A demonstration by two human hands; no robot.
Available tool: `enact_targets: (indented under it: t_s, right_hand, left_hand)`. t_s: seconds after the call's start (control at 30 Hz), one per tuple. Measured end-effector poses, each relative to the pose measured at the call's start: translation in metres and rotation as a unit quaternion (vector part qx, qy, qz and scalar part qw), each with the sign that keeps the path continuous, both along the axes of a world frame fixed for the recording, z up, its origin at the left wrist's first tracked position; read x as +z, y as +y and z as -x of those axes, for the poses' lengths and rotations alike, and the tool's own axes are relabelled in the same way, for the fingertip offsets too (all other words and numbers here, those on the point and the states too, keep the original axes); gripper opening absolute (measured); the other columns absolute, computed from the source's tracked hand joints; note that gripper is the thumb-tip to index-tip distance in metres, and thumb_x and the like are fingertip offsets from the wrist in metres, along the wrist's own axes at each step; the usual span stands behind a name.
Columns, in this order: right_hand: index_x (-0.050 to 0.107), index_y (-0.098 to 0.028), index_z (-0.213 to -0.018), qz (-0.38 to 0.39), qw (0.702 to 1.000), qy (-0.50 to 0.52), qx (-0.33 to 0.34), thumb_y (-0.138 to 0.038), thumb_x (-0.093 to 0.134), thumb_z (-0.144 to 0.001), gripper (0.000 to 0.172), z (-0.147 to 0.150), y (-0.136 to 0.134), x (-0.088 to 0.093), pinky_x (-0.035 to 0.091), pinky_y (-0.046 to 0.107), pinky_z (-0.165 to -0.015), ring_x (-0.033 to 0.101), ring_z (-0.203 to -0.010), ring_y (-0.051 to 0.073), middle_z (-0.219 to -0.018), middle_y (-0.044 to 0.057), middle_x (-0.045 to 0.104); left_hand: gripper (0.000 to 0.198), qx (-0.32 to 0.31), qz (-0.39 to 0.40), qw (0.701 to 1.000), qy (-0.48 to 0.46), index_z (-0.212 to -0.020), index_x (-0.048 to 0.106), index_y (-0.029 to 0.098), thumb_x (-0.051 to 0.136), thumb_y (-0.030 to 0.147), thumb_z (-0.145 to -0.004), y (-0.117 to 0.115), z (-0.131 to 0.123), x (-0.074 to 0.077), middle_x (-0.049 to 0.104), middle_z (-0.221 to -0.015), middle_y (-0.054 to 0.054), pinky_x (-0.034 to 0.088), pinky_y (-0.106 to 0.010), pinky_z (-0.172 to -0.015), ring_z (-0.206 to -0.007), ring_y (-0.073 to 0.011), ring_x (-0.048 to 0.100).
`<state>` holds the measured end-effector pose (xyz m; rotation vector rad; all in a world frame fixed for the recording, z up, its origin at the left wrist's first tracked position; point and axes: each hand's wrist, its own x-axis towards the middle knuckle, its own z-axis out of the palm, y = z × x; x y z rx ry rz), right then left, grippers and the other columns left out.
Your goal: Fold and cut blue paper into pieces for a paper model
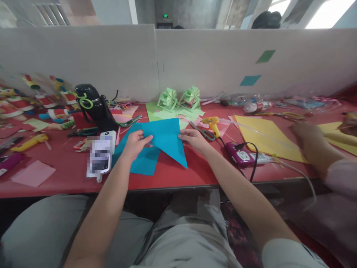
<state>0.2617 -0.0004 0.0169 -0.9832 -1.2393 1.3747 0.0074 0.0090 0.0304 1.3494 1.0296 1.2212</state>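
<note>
A sheet of blue paper (165, 139) folded into a triangle is held just above the red table (69, 175). My left hand (135, 143) pinches its left edge with thumb on top. My right hand (193, 138) grips its right corner. Beneath the triangle lies another flat blue sheet (142, 163).
A phone (99, 156) lies left of my hands, with a black bottle (93, 104) behind it. Scissors (201, 131), a yellow glue gun (212, 124) and a purple power strip (241, 154) sit to the right. Green paper models (180, 99) stand behind. Another person's hand (306, 136) rests on yellow paper (264, 134).
</note>
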Motion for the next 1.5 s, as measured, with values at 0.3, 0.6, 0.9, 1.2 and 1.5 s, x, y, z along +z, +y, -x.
enact_targets:
  t_s: [0.3, 0.6, 0.9, 1.2, 1.5]
  right_hand:
    - [0.071, -0.021, -0.082, 0.009, 1.0, 0.02, 0.001, -0.034, 0.082, -0.066, 0.024, -0.004, 0.005, -0.004, 0.048, 0.025, -0.065, 0.06, -0.067, 0.012, -0.076, 0.0, 0.068]
    - [0.073, -0.019, -0.079, 0.001, 0.998, 0.045, 0.035, -0.033, 0.083, -0.06, 0.026, -0.007, 0.003, 0.002, 0.05, 0.029, -0.067, 0.063, -0.067, 0.016, -0.07, 0.001, 0.069]
    - [0.076, -0.017, -0.085, -0.054, 0.979, -0.104, 0.169, -0.038, 0.079, -0.069, 0.026, 0.002, -0.004, 0.009, 0.049, 0.028, -0.066, 0.062, -0.068, 0.015, -0.074, 0.002, 0.072]
    - [0.071, -0.018, -0.103, 0.018, 0.998, -0.024, 0.059, -0.049, 0.069, -0.079, 0.04, 0.0, 0.001, 0.009, 0.048, 0.027, -0.063, 0.062, -0.068, 0.015, -0.078, 0.003, 0.071]
    - [0.069, -0.022, -0.099, 0.02, 0.988, 0.072, 0.133, -0.013, 0.075, -0.06, 0.041, -0.003, -0.002, 0.012, 0.054, 0.032, -0.081, 0.067, -0.096, 0.02, -0.109, 0.006, 0.072]
  left_hand:
    - [0.032, -0.064, -0.013, 0.998, 0.017, -0.089, 0.07, 0.017, 0.082, 0.036, -0.066, -0.002, 0.001, -0.003, 0.063, -0.072, 0.002, 0.062, -0.035, -0.065, -0.062, -0.014, 0.063]
    - [0.031, -0.309, 0.042, 0.95, -0.008, -0.087, 0.077, 0.017, 0.069, 0.044, -0.074, -0.016, 0.013, 0.017, 0.065, -0.124, -0.015, 0.056, -0.034, -0.07, -0.114, -0.0357, 0.059]
    - [0.038, -0.22, 0.107, 0.964, 0.103, -0.095, 0.071, 0.022, 0.077, 0.051, -0.071, -0.024, -0.022, 0.009, 0.066, -0.071, -0.002, 0.039, -0.024, -0.048, -0.056, -0.0144, 0.057]
    - [0.034, -0.108, 0.088, 0.99, 0.01, -0.087, 0.068, 0.019, 0.08, 0.044, -0.069, -0.017, -0.03, -0.003, 0.067, -0.074, -0.001, 0.043, -0.025, -0.057, -0.062, -0.0145, 0.057]
    - [0.039, -0.006, 0.092, 0.983, -0.161, -0.083, 0.054, 0.021, 0.084, 0.038, -0.063, -0.015, -0.033, 0.003, 0.057, -0.068, 0.005, 0.04, -0.022, -0.053, -0.057, -0.01, 0.052]
